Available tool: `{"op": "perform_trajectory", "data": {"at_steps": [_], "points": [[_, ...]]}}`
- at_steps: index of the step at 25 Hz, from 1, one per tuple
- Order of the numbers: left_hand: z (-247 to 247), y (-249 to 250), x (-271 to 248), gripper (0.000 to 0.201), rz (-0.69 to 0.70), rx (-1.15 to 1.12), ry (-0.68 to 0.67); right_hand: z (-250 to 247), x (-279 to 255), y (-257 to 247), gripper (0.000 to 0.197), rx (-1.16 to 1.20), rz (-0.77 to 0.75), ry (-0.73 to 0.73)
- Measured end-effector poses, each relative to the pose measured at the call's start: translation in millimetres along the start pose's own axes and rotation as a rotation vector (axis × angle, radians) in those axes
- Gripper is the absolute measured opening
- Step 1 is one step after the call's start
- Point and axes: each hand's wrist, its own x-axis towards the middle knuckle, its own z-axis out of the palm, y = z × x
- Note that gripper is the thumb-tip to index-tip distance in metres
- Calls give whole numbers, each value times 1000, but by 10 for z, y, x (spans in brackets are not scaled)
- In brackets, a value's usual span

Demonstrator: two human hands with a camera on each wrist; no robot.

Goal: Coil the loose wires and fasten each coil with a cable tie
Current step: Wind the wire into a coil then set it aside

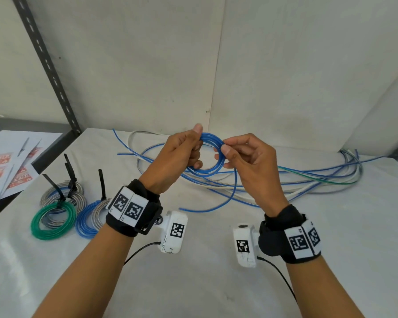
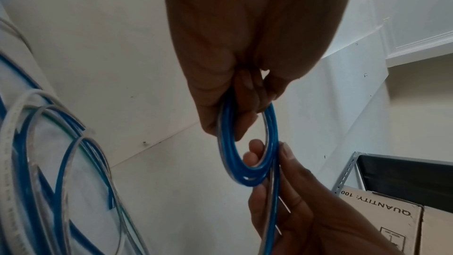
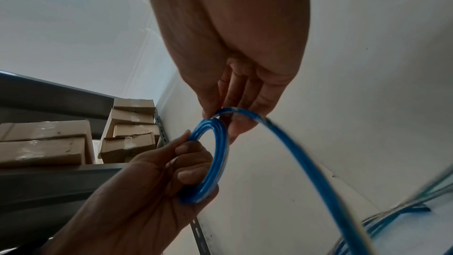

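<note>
A small blue coil is being held above the bench between two hands. The left hand is being kept curled around the coil's left side, thumb on top, fingers passed through the ring. The right side of the coil is being pinched by the right hand between thumb and forefinger, and the free blue wire is being led away from that pinch down toward the bench. In the head view its tail is being left lying below and between the two hands.

Beyond the hands, and stretching far to the right of the right hand, a heap of loose wires is being left uncoiled on the bench: blue, white, clear and one green strand; the exact number cannot be told.

To the left of the left hand, finished coils are being kept together: one green coil, one blue coil paired with a silvery one, and grey coils behind. Four black cable ties are being shown standing up from them.

In the left wrist view, a cardboard box is being shown upside down, printed "QUANTITY: 100". In the right wrist view about five brown boxes are being stored on a shelf. Printed sheets with orange labels are lying far left; their writing cannot be read.
</note>
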Motion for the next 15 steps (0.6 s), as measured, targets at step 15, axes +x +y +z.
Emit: {"op": "perform_trajectory", "data": {"at_steps": [15], "points": [[-256,84,-57,17,-19,476,-143,-173,21,-1,6,-211,17,-214]]}}
